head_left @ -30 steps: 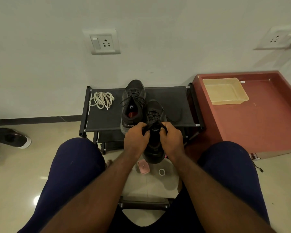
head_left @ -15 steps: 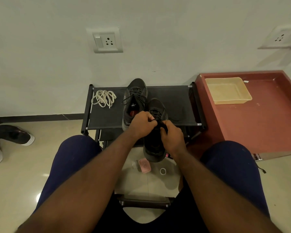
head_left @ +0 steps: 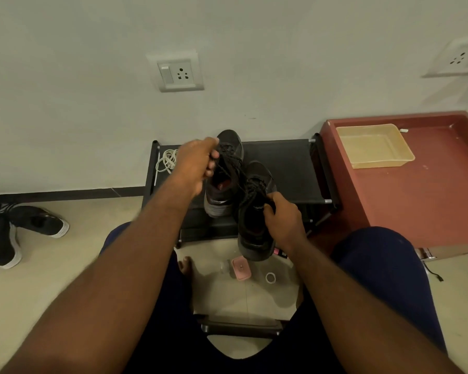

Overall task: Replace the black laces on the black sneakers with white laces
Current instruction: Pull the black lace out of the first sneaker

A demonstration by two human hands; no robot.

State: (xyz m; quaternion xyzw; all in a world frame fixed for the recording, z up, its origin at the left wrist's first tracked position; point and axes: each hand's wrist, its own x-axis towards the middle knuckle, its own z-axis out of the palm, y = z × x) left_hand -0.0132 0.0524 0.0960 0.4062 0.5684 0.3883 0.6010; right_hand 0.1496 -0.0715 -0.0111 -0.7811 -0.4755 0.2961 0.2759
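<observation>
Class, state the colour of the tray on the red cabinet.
Pale yellow: the shallow plastic tray shows best in head view.

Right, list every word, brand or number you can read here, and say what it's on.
No text here can be read.
Red patch inside the far sneaker: blurred, unreadable.
Small mark on the pink case on the floor: too small to read.

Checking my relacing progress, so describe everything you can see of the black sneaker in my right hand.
The black sneaker looks like fabric, toe toward the wall, heel jutting past the front edge of the rack, over the floor. The right hand grips its tongue area. Its black lace, loosened but threaded, runs up to the left hand, which pinches it.
</observation>
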